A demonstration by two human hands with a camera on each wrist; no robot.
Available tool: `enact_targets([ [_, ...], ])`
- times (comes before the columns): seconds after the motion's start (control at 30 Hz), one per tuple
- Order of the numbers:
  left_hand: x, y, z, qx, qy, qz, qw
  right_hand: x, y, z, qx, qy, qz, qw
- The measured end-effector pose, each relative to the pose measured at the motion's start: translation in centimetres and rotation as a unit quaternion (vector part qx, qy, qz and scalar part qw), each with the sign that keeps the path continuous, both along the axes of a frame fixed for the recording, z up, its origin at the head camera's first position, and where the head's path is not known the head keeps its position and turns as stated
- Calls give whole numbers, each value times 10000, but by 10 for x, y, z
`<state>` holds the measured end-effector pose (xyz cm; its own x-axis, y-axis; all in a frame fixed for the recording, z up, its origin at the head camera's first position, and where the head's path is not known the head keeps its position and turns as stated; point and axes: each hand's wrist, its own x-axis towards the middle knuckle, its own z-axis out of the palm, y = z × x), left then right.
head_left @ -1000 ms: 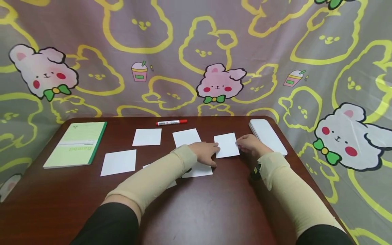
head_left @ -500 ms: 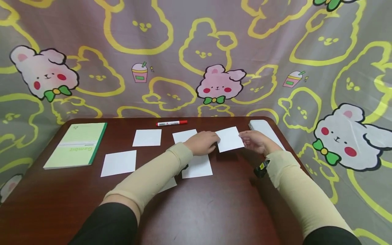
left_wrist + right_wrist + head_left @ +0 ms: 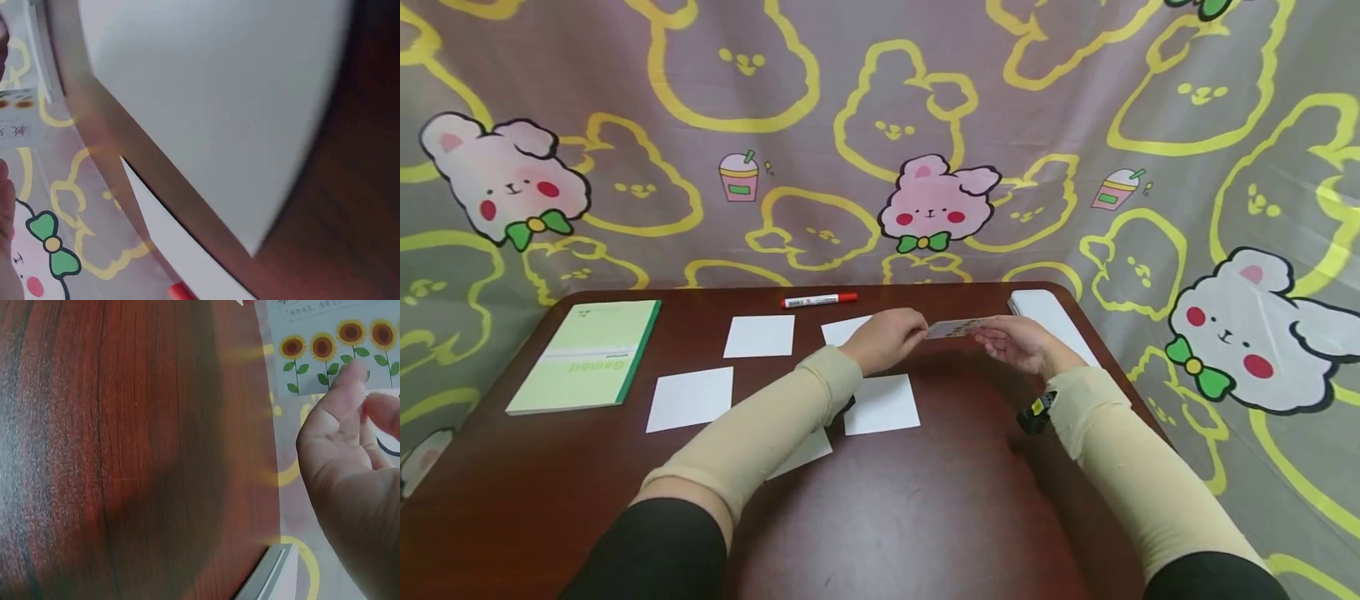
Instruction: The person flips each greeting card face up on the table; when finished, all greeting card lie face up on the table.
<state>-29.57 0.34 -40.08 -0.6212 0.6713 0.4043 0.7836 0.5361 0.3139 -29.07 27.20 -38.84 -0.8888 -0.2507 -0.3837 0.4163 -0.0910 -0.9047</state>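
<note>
A card [image 3: 951, 328] is held up above the table between both hands, tilted so its printed side shows. In the right wrist view the card [image 3: 322, 350] bears a row of sunflowers and some writing. My left hand [image 3: 886, 340] pinches its left edge. On the opposite edge, my right hand [image 3: 1018, 343] pinches it between thumb and fingers. White cards lie face blank on the table: one [image 3: 882, 406] below the left hand, another [image 3: 846, 330] partly behind that hand, and a third [image 3: 805, 454] partly under the left forearm.
Two more white cards [image 3: 760, 336] lie further left. A red-capped marker [image 3: 818, 301] rests near the back edge. At far left is a green notebook [image 3: 583, 354]; a white case [image 3: 1051, 321] sits at the right edge. A patterned curtain [image 3: 820, 167] hangs behind the table.
The card has come up off the table and turned from its blank white face to its printed side. Both hands have risen with it; the left moved slightly left.
</note>
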Motion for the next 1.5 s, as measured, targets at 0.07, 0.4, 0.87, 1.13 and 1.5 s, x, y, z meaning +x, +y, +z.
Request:
enact_targets([
  [0.07,0,1,0,319,-316,245,9987,0,-1,-1,-68,85,34,9999],
  [0.4,-4,1,-2,1297,-1445,879,9770,-1,-9,-8,1182,1077,191,9869],
  [0.87,-2,13,-8,3369,-4298,972,8320,4,-25,-15,-547,379,-645,9957],
  [1.13,-7,6,-6,3018,-3681,1304,8697,0,-20,-8,911,1574,-720,9807],
  [1.5,-8,1,-16,2366,-3768,1278,8864,2,-18,1,4227,2599,-26,8682],
])
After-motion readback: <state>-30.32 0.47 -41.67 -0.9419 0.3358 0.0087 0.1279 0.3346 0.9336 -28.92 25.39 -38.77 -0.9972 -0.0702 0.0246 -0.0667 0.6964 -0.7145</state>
